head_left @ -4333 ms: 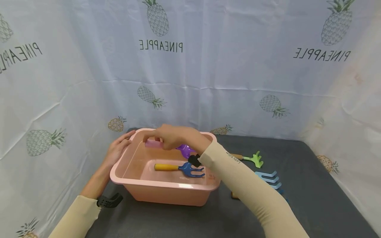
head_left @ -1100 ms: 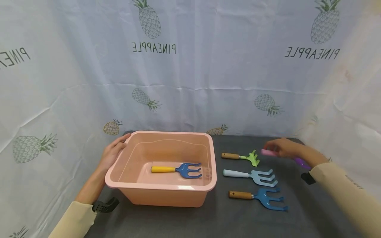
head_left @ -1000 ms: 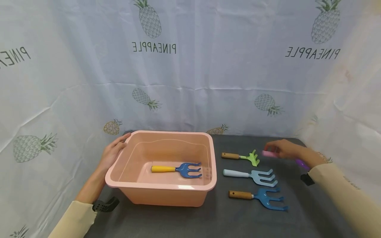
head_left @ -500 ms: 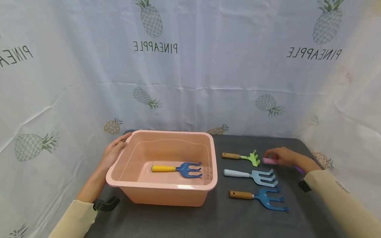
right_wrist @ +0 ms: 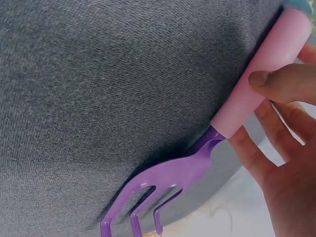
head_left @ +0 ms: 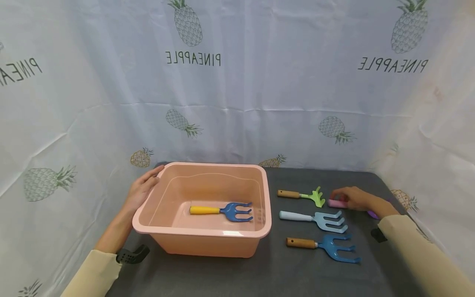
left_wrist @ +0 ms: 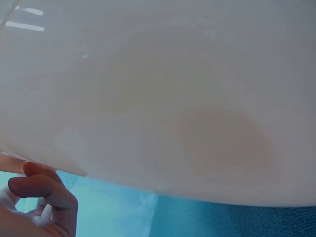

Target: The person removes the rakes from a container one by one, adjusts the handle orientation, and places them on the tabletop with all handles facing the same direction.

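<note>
My right hand (head_left: 346, 199) pinches the pink handle (head_left: 337, 203) of a purple rake (right_wrist: 168, 180), which lies low against the dark grey mat (head_left: 297, 272), just right of the green rake (head_left: 316, 199). In the right wrist view my thumb (right_wrist: 284, 83) presses the pink handle (right_wrist: 261, 89) and the fingers curl beneath it. My left hand (head_left: 142, 190) holds the far left corner of the pink tub (head_left: 208, 243); its curled fingers (left_wrist: 47, 195) sit under the rim. A blue rake with a yellow handle (head_left: 220, 210) lies inside the tub.
A light blue rake with a white handle (head_left: 315, 218) and a blue rake with a wooden handle (head_left: 323, 246) lie in a column below the green one. A pineapple-print sheet (head_left: 237, 82) walls the mat at the back and both sides.
My right hand carried the purple rake out of the tub to the right, then lowered it onto the mat beside the green rake. The left hand stayed on the tub.
</note>
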`<state>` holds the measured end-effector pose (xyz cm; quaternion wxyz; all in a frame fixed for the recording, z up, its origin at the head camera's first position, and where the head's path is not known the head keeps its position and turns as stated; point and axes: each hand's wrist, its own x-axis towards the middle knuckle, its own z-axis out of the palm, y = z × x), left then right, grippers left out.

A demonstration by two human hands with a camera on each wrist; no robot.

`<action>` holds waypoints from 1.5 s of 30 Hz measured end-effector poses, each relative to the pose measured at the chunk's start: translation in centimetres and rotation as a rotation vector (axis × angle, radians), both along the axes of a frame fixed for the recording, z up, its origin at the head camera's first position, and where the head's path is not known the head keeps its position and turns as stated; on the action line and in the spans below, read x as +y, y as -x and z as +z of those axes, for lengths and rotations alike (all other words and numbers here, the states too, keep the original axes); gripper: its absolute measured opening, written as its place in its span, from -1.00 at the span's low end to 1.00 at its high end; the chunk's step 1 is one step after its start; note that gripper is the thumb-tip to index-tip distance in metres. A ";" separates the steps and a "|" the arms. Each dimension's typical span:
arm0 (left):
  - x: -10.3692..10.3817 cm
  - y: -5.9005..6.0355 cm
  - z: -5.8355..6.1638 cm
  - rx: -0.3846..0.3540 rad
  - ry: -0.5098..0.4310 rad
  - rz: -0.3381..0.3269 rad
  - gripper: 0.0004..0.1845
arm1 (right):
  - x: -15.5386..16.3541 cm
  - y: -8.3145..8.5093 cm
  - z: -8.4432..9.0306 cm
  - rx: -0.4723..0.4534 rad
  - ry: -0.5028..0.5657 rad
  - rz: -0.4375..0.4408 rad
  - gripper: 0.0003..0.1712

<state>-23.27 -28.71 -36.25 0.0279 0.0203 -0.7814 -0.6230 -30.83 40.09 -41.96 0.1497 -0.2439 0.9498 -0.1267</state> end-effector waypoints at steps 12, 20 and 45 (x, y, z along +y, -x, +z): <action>0.0 -0.1 0.0 0.027 0.030 0.006 -0.39 | -0.1 0.0 0.1 0.012 0.007 0.013 -0.68; 0.0 -0.1 0.0 0.004 0.028 0.003 -0.39 | -0.3 0.1 0.3 -0.015 0.021 -0.002 -0.70; -0.1 0.0 -0.2 0.015 0.036 0.019 -0.39 | -2.8 -0.3 5.6 -0.023 0.025 0.009 -0.49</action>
